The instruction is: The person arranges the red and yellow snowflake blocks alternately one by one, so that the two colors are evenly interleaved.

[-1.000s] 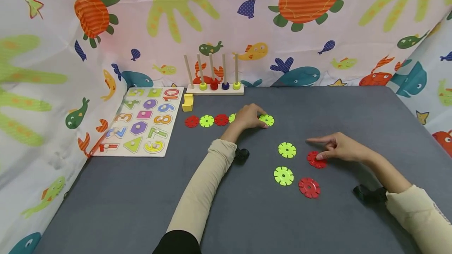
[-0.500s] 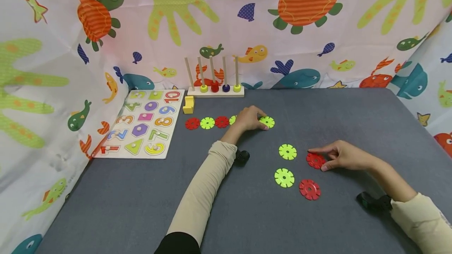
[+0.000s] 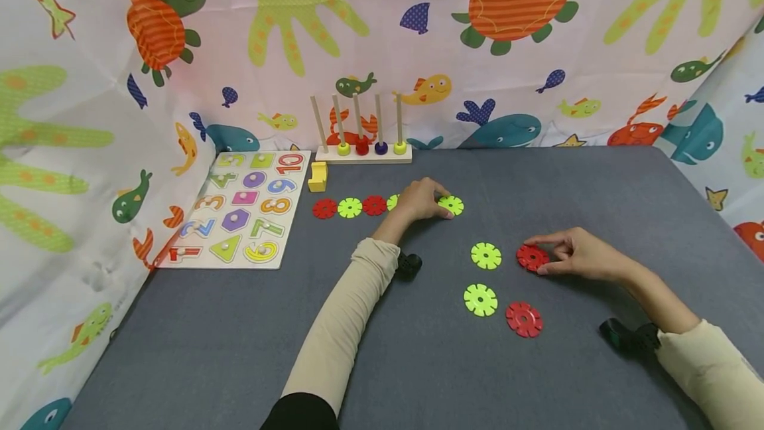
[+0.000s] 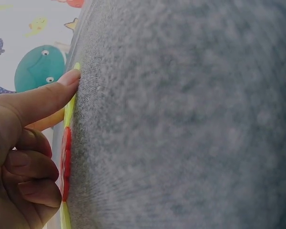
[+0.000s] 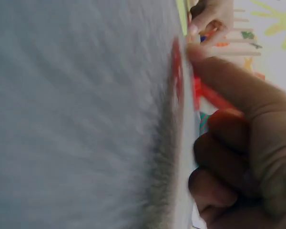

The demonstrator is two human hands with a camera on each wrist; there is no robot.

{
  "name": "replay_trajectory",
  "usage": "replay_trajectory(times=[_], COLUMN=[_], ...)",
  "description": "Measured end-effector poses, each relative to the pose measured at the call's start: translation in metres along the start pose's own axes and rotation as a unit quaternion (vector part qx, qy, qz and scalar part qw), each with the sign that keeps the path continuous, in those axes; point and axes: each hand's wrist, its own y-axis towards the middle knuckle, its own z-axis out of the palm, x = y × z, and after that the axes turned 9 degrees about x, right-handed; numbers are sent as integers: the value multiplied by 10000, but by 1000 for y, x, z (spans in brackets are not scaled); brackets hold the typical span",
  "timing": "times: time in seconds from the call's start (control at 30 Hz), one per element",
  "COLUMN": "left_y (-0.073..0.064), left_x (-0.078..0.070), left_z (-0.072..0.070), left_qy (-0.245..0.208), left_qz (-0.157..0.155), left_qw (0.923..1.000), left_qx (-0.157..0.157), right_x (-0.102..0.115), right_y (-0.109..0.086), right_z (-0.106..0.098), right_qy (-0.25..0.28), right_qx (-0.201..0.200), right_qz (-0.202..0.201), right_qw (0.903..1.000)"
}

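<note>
In the head view my left hand [image 3: 420,199] holds a lime notched plastic disc [image 3: 451,205] by its edges, thumb and index finger on either side. That disc ends a row on the table; a red disc [image 4: 66,164] beside it shows in the left wrist view, under the curled fingers. My right hand [image 3: 587,254] pinches a red notched disc [image 3: 532,257] between thumb and index finger, on or just over the table. Nearby lie a lime disc [image 3: 486,255], another lime disc [image 3: 480,300] and a red disc [image 3: 524,320].
The row's left part starts with a red disc [image 3: 325,209]. Behind it stand a yellow block [image 3: 318,176] and a peg stand [image 3: 364,156] with coloured rings. A number puzzle board [image 3: 239,211] lies at the left. A printed cloth [image 3: 382,38] closes off the back.
My right index finger was stretched out with the thumb on the red disc; now both pinch it. The disc has shifted slightly away and left. My left hand has stayed put.
</note>
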Motion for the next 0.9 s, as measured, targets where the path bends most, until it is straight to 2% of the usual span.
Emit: replay_trajectory(times=[0.17, 0.47, 0.67, 0.9], left_y=[0, 2, 3, 4], left_x=[1, 0, -1, -2], left_z=[-1, 2, 2, 2], left_qy=[-22, 64, 79, 194], left_qz=[-26, -51, -62, -74], left_qw=[10000, 10000, 9999, 9998], left_qx=[-81, -41, -51, -29], right_x=[3, -6, -2, 1], right_y=[31, 93, 112, 122], right_z=[-16, -30, -29, -25], right_qy=[-153, -77, -135, -62], right_qx=[-359, -433, -294, -272], right_qz=[345, 876, 1010, 917], right_qw=[9986, 9952, 9944, 9954])
